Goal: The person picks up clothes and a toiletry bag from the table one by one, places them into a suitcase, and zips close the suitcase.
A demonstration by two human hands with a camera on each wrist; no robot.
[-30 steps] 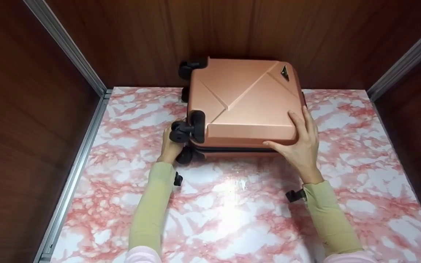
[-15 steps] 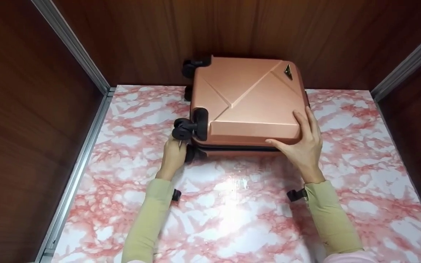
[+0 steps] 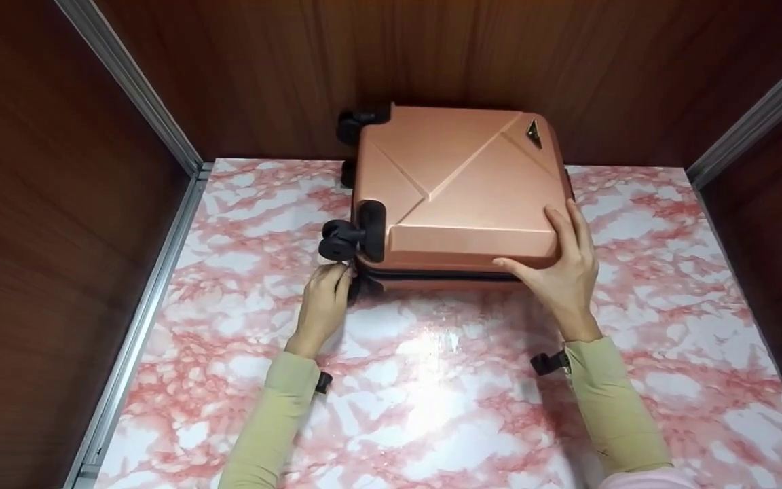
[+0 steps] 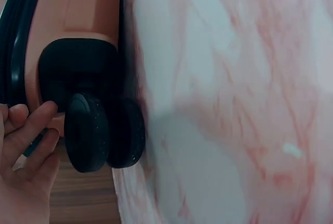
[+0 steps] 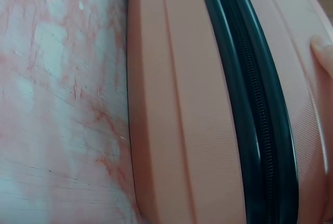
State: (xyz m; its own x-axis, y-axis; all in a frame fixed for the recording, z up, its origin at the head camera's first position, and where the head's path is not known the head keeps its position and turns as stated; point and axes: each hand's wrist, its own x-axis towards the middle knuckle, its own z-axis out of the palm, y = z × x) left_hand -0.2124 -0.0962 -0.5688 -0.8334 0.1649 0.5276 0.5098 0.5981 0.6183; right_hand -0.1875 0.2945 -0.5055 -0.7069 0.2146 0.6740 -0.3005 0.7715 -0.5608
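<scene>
A rose-gold hard-shell suitcase lies flat, its black wheels to the left. At its near-left corner, my left hand has its fingertips together at the zip seam, just below a wheel, pinching what looks like a small zipper pull, mostly hidden by the fingers. In the left wrist view, curled fingers are beside a black wheel. My right hand grips the near-right corner, thumb on the front side, fingers over the top and right edge. The right wrist view shows the black-edged zipper along the suitcase's side.
The suitcase is on a red-and-white marbled tabletop, close to the dark wood back panel. Wood side panels with metal strips stand left and right. Each wrist wears a small black camera.
My left hand has come from the suitcase's left side, behind the near wheel, toward me to the near-left corner. My right hand keeps its place on the corner.
</scene>
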